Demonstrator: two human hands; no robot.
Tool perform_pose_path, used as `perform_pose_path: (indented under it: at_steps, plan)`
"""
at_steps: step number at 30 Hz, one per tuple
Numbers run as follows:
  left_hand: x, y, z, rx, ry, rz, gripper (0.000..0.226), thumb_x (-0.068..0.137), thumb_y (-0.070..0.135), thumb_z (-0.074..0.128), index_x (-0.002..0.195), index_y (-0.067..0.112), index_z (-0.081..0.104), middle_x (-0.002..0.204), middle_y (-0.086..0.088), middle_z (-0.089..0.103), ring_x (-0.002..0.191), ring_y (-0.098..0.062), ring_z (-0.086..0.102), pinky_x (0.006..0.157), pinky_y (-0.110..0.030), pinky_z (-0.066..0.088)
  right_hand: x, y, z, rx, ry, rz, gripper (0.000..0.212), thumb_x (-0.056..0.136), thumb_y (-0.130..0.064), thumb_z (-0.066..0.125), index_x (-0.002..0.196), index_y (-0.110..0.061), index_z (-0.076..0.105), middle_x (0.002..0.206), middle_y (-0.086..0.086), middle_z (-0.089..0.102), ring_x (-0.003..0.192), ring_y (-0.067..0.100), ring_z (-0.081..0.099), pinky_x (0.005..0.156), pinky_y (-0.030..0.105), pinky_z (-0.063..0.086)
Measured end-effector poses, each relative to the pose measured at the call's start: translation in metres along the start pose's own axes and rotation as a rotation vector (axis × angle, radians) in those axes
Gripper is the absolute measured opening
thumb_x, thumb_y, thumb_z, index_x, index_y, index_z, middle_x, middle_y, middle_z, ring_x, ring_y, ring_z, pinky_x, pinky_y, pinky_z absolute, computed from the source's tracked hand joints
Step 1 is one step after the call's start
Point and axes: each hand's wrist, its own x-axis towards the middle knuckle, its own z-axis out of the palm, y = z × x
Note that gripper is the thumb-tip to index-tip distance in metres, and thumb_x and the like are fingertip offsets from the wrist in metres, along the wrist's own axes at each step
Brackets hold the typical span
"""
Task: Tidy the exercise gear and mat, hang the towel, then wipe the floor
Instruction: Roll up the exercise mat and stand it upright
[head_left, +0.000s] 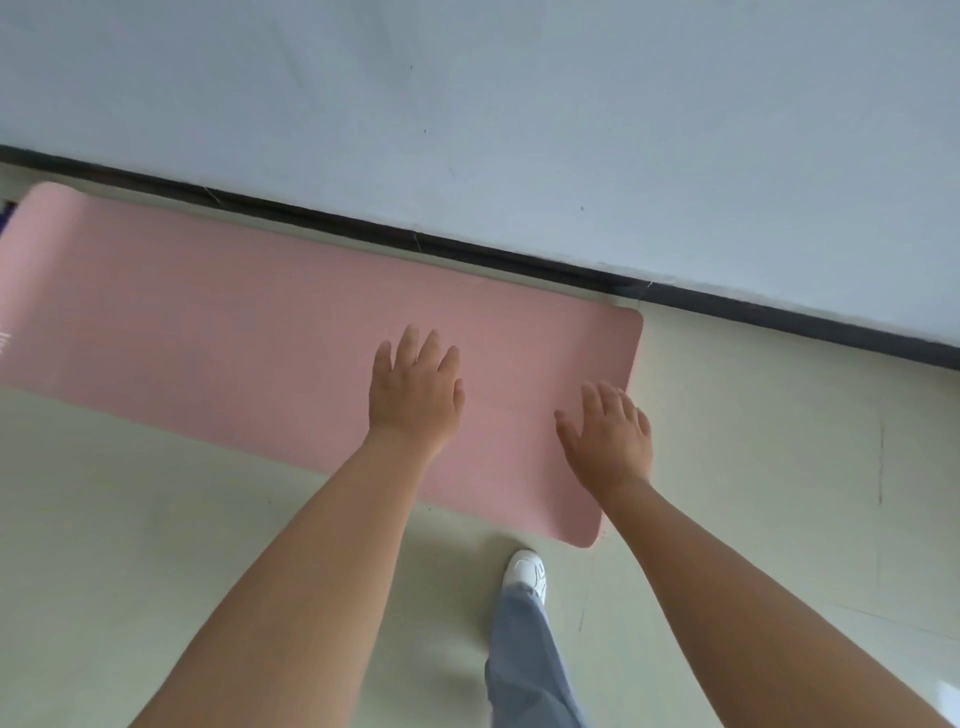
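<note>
Mat (249, 322), pink with rounded corners, lies unrolled flat along the wall; left hand (415, 395) and right hand (608, 436) spread, empty, above it.

matt pink foam mat (260, 322), smooth pale floor (130, 519)

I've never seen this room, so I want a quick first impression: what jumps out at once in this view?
The pink mat lies unrolled flat on the pale floor, running along the black baseboard of the wall. Both bare arms reach toward its near end, the left hand and right hand with fingers spread open over it. A white shoe stands just below the mat's corner.
</note>
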Motion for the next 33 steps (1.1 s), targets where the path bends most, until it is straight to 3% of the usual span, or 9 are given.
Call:
perform_pose_path:
  at_steps: [8,16,21,26,30,33]
  plan:
    - [0.105,-0.048,0.008,0.101,-0.036,0.186,0.044,0.103,0.031,0.022,0.144,0.018,0.028,0.157,-0.002,0.018,0.147,-0.027,0.008,0.118,-0.043,0.012,0.062,-0.039,0.011,0.043,0.004,0.135,0.054,0.098,-0.042,0.029,0.144,-0.013,0.026,0.152,0.004,0.028,0.144,0.021,0.019,0.118,0.036,0.016]
    - [0.149,-0.05,0.055,0.149,0.002,0.549,0.044,0.103,0.03,0.023,0.143,0.016,0.031,0.157,-0.003,0.018,0.147,-0.028,0.008,0.119,-0.045,0.011,0.081,-0.05,0.057,0.101,0.106,0.455,0.051,0.097,-0.038,0.034,0.141,-0.011,0.032,0.147,0.006,0.035,0.14,0.023,0.027,0.114,0.037,0.02]
    - [0.165,-0.051,0.125,0.22,-0.051,0.663,0.044,0.103,0.029,0.023,0.145,0.017,0.028,0.158,-0.003,0.017,0.147,-0.026,0.007,0.119,-0.045,0.011,0.089,-0.057,0.14,0.183,0.058,0.52,0.051,0.098,-0.039,0.032,0.14,-0.011,0.032,0.147,0.005,0.036,0.14,0.022,0.027,0.116,0.038,0.02]
    - [0.194,-0.032,0.214,0.27,-0.076,0.702,0.045,0.102,0.03,0.024,0.146,0.018,0.027,0.157,-0.002,0.018,0.147,-0.025,0.009,0.118,-0.044,0.013,0.096,-0.016,0.241,0.253,0.026,0.667,0.049,0.098,-0.039,0.033,0.139,-0.012,0.033,0.148,0.004,0.035,0.14,0.022,0.026,0.116,0.037,0.02]
    - [0.226,0.002,0.296,0.284,-0.044,0.727,0.044,0.102,0.031,0.027,0.144,0.019,0.03,0.157,-0.001,0.02,0.147,-0.024,0.01,0.117,-0.044,0.014,0.112,0.041,0.316,0.375,0.104,0.883,0.054,0.096,-0.033,0.039,0.143,-0.01,0.027,0.15,0.007,0.031,0.139,0.026,0.026,0.115,0.039,0.02]
    - [0.251,0.03,0.357,0.298,-0.021,0.756,0.044,0.101,0.031,0.029,0.143,0.019,0.033,0.156,-0.001,0.021,0.147,-0.024,0.011,0.117,-0.043,0.015,0.133,0.087,0.358,0.332,0.214,0.956,0.062,0.094,-0.036,0.042,0.145,-0.01,0.02,0.148,0.01,0.03,0.138,0.027,0.026,0.114,0.04,0.019]
